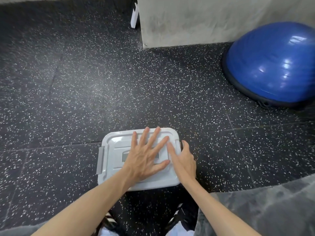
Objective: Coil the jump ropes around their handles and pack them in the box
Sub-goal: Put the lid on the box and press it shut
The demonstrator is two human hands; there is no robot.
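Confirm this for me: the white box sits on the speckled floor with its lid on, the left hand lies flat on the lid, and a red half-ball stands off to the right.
One detail is wrong: the half-ball is blue, not red, as the head view shows. The rest holds: the white box sits on the speckled floor with its lid on, and the left hand lies flat on the lid.

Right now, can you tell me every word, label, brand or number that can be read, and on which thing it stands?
None: no readable text shows in this view.
The white box lid, under the left hand and right hand, shows only plain grey patches.
The blue dome ball shows only glare.
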